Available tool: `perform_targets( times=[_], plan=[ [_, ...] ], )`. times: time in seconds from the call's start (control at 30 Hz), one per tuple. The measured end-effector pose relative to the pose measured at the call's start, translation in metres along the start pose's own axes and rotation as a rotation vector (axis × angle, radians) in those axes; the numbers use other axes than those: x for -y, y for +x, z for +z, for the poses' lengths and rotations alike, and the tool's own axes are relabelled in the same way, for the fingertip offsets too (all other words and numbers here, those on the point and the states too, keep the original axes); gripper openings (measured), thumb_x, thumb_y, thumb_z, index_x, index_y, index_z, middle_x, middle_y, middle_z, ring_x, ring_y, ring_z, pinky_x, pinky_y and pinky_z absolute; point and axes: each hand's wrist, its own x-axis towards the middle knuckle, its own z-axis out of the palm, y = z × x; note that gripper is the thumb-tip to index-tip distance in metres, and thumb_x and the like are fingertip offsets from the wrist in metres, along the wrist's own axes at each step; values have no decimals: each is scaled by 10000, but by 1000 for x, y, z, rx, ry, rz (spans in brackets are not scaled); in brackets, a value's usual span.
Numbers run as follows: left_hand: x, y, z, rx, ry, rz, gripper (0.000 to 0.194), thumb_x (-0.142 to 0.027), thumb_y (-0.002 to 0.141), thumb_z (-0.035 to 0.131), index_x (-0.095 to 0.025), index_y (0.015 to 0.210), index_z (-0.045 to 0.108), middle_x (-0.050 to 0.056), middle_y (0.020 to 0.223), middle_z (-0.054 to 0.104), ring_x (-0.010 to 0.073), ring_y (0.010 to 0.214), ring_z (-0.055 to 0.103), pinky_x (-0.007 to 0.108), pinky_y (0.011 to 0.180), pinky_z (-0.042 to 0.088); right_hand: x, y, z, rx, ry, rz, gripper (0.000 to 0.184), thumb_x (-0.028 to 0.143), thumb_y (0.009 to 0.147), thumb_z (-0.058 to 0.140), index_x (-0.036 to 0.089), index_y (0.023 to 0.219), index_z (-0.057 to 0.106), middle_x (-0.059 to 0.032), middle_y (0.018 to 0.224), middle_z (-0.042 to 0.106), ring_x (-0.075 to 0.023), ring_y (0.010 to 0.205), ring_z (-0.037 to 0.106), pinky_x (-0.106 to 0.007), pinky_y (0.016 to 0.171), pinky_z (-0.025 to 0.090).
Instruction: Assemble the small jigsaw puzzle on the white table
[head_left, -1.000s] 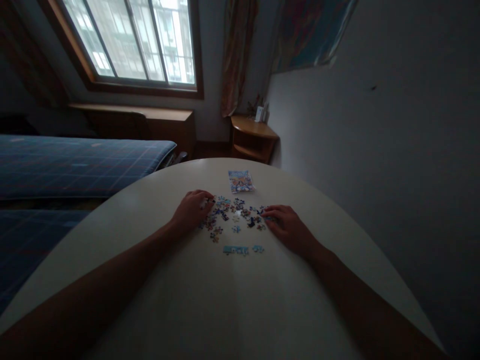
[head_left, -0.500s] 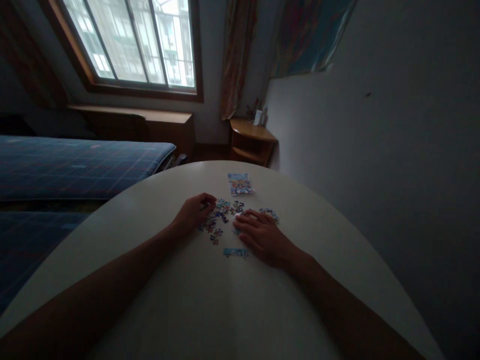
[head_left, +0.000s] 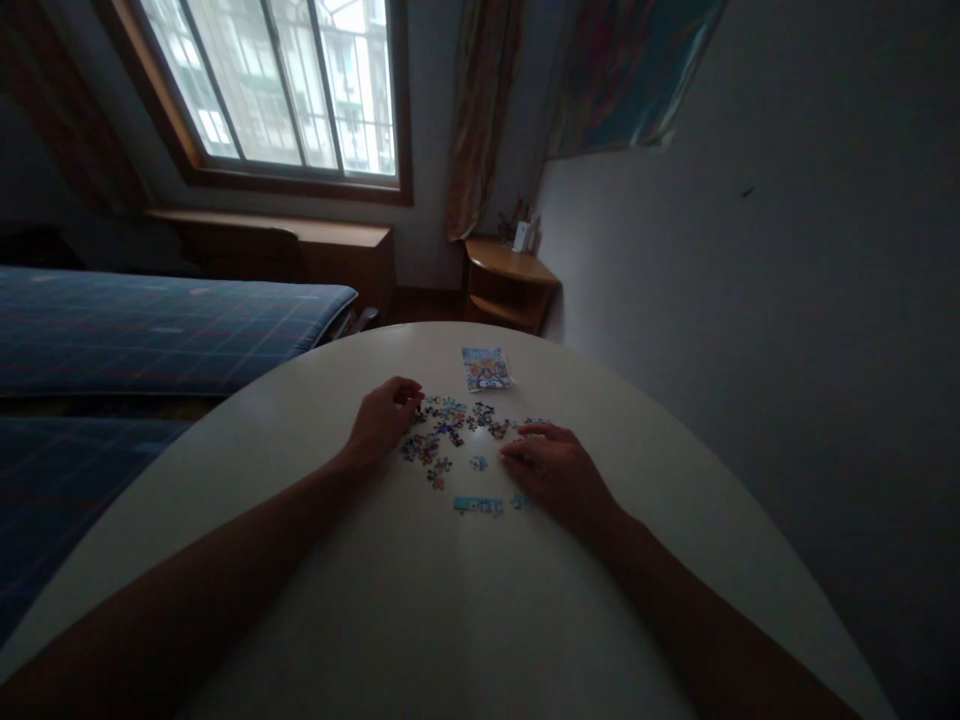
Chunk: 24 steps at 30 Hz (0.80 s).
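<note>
Several small jigsaw pieces (head_left: 457, 432) lie scattered on a round white table (head_left: 450, 600). My left hand (head_left: 381, 420) rests at the left edge of the scatter, its fingers curled in a pinch on a piece I cannot make out clearly. My right hand (head_left: 553, 472) lies palm down at the right side of the pieces, fingers bent over them, the tips touching the table. A short joined strip of light blue pieces (head_left: 478, 505) sits just in front of the scatter, left of my right hand. A small colourful picture card (head_left: 487, 368) lies beyond the pieces.
A bed with a blue checked cover (head_left: 150, 320) stands to the left of the table. A wooden corner shelf (head_left: 510, 275) stands behind, under a curtain and window. A grey wall runs along the right side.
My right hand went left over the middle of the pieces, then drew back to the right and slightly toward me. My left hand stayed put at the left edge.
</note>
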Motion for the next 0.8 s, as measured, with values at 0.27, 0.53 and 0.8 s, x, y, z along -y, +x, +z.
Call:
perform_targets(
  times=[0.27,0.53,0.8],
  plan=[
    [-3,-5,5,106,179,225,319,-294,870,554,-210,1148,686,72,1248,672,269,1193,568,450,1083,404,-2,0,5,-55,53,31,130,187,871,661,219,969,739,-67,911,738,-229,960,648,-397,881,512],
    [-15,-14,5,172,402,391,304,-324,958,462,-252,1006,754,28,1161,719,256,1127,595,461,1041,429,-1,0,3,-13,79,-25,85,212,894,650,207,938,721,-62,942,721,-216,951,611,-388,901,474],
    [-18,-16,4,152,411,414,311,-324,954,468,-230,1112,719,41,1198,705,259,1145,587,455,1038,426,1,0,3,10,83,-30,94,213,908,628,202,924,720,-62,938,724,-209,945,609,-380,902,465]
  ],
)
